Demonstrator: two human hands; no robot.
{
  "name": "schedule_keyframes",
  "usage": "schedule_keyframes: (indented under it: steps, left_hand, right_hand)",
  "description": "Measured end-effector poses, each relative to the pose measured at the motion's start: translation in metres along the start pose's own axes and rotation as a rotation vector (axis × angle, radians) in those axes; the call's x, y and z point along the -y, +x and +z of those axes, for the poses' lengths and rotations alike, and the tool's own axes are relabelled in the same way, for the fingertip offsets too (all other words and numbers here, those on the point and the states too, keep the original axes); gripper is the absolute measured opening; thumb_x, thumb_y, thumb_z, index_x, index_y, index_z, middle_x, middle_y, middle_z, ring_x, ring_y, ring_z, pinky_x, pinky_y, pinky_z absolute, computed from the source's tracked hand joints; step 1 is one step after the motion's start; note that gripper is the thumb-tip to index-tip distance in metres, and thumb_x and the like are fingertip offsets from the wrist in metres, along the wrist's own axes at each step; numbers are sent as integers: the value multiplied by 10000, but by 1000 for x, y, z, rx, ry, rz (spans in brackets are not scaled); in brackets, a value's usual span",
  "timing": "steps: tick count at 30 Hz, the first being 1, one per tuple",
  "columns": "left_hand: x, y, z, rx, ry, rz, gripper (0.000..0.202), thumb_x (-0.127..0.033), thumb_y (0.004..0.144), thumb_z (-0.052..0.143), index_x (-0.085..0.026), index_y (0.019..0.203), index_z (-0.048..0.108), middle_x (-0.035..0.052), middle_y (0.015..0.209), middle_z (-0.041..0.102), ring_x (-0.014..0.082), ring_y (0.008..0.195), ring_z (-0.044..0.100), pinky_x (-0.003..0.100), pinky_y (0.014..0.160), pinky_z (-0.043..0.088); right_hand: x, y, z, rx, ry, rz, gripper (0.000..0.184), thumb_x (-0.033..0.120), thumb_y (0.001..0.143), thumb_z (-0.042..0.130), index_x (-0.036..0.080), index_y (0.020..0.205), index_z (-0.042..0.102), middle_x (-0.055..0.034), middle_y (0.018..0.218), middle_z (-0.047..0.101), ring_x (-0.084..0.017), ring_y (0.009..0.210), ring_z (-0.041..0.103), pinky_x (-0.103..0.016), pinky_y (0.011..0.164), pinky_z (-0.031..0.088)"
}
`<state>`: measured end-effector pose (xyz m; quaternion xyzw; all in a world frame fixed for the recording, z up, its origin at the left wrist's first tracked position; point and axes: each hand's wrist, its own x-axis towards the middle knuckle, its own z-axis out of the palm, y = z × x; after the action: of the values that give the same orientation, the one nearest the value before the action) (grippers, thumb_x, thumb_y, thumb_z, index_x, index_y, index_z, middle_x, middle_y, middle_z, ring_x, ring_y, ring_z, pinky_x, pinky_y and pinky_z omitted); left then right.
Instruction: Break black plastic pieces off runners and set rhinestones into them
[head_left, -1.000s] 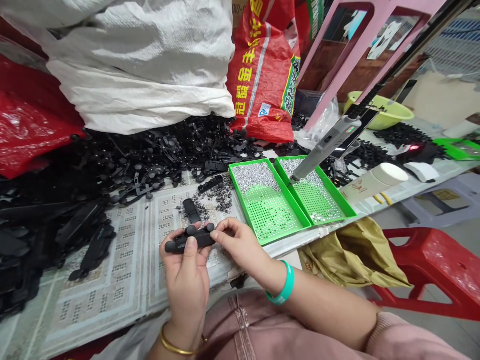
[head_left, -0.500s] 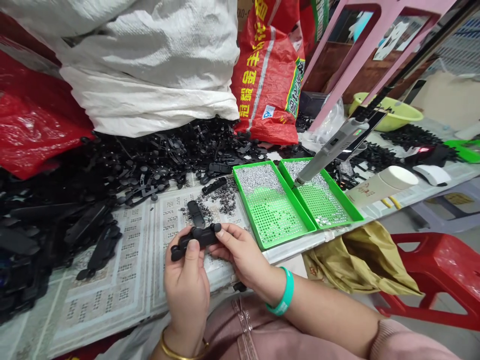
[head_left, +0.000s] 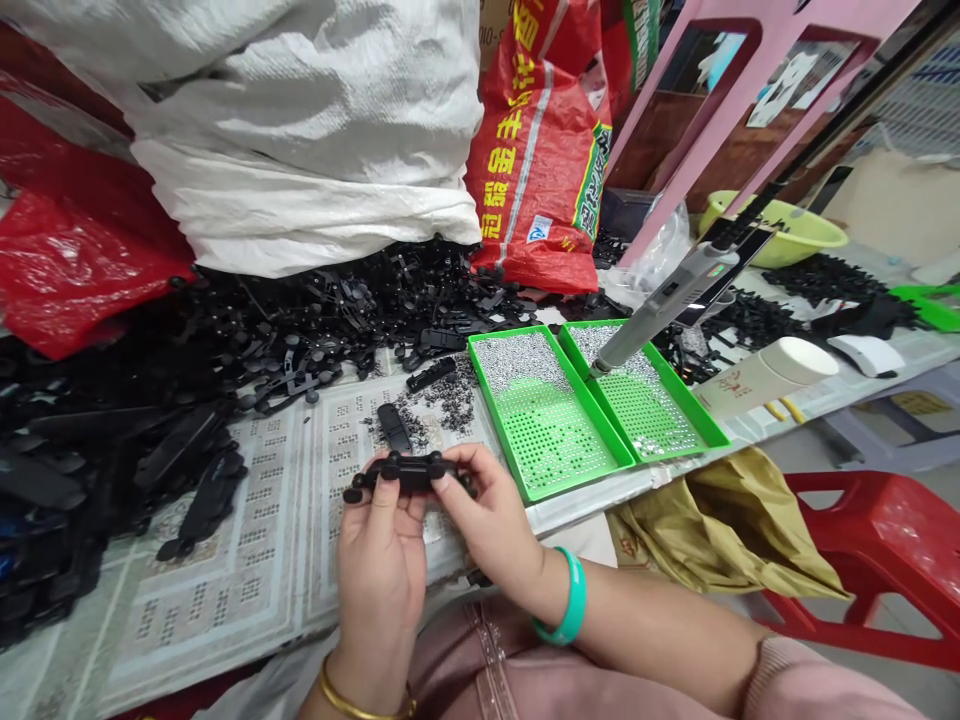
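Observation:
Between both hands, just above the table's front edge, is a black plastic part (head_left: 409, 473) with small round wheel-like knobs. My left hand (head_left: 382, 545) grips its left half, thumb on the near face. My right hand (head_left: 487, 510) pinches the right half, with the thumb pressed near a knob. Just beyond the hands, a flat black plastic piece (head_left: 394, 427) lies on the table. Another long black piece (head_left: 431, 374) rests behind it, beside scattered tiny black bits (head_left: 456, 398).
Two green trays (head_left: 517, 480) with small metal pieces stand to the right. A grey electric screwdriver (head_left: 645, 310) hangs over them. Heaped black parts (head_left: 315, 320) cover the back and left. A white cup (head_left: 765, 378) lies beyond the trays; a red stool (head_left: 885, 530) stands at right.
The black part has turned to lie more level, and its right end now reaches further right. My right thumb has shifted along it. Both hands still hold it.

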<state>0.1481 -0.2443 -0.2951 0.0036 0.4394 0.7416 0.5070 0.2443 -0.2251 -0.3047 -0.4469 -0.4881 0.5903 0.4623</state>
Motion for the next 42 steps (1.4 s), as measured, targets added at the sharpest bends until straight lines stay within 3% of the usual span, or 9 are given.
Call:
schedule_keyframes:
  steps: [3, 5, 9, 13, 18, 22, 33, 37, 42]
  left_hand:
    - [-10, 5, -1, -16, 25, -172, 99, -157, 779, 626, -148, 873, 654, 24, 794, 689, 110, 683, 648, 206, 638, 543]
    - [-16, 5, -2, -4, 86, -319, 103, -134, 819, 563, -126, 881, 645, 41, 744, 680, 111, 596, 635, 204, 546, 535]
    - [-19, -3, -1, 40, 136, -561, 170, -98, 863, 452, -122, 818, 614, 46, 656, 639, 102, 495, 591, 177, 425, 481]
    - [-18, -8, -7, 152, 205, -612, 149, -94, 833, 477, -135, 844, 620, 43, 651, 626, 112, 502, 586, 199, 443, 492]
    - [-29, 0, -30, 148, 462, -156, 249, -360, 758, 631, -176, 924, 650, 62, 938, 679, 189, 830, 637, 298, 686, 548]
    - [-37, 1, -46, 226, 919, 117, 338, -385, 630, 738, -208, 906, 657, 6, 781, 663, 153, 713, 599, 235, 654, 498]
    - [-34, -6, -47, 344, 1220, 474, 204, -380, 759, 622, -227, 893, 617, 0, 850, 657, 144, 740, 606, 242, 693, 466]
    - [-37, -10, -40, 498, 1335, 762, 59, -275, 819, 570, -226, 840, 594, -13, 828, 622, 121, 736, 569, 229, 688, 433]
    - [-42, -9, -33, 631, 1364, 822, 48, -191, 832, 555, -221, 870, 556, -15, 811, 584, 107, 728, 554, 211, 652, 426]
  right_hand:
    - [14, 4, -17, 308, -206, -273, 311, 374, 800, 615, 188, 1048, 587, -55, 947, 617, -168, 878, 585, -334, 825, 495]
    - [26, 14, -29, 379, -336, -435, 286, 331, 866, 539, 187, 1109, 586, -81, 1043, 607, -177, 1000, 561, -371, 916, 455]
    - [41, 38, -45, 626, -509, -459, 352, 260, 861, 574, 170, 1199, 538, -130, 1287, 501, -185, 1223, 456, -402, 1044, 365]
    - [41, 48, -50, 797, -427, -483, 177, 292, 842, 606, 170, 969, 590, -83, 1138, 607, -159, 1136, 531, -393, 1047, 372]
    - [36, 44, -55, 599, -618, -570, 237, 398, 829, 604, 169, 889, 591, -55, 900, 640, -179, 976, 560, -367, 913, 439]
    - [36, 38, -55, 508, -740, -600, 259, 426, 834, 590, 170, 870, 594, -49, 868, 649, -175, 888, 558, -348, 859, 436]
    - [29, 36, -59, 492, -663, -698, 261, 429, 862, 548, 176, 887, 604, -55, 889, 670, -172, 913, 584, -371, 901, 429]
    - [28, 36, -62, 494, -618, -676, 208, 381, 863, 565, 179, 899, 598, -54, 903, 667, -179, 943, 573, -388, 917, 429]
    - [26, 36, -65, 503, -586, -667, 194, 373, 858, 567, 189, 915, 588, -54, 916, 650, -194, 1004, 549, -423, 957, 418]
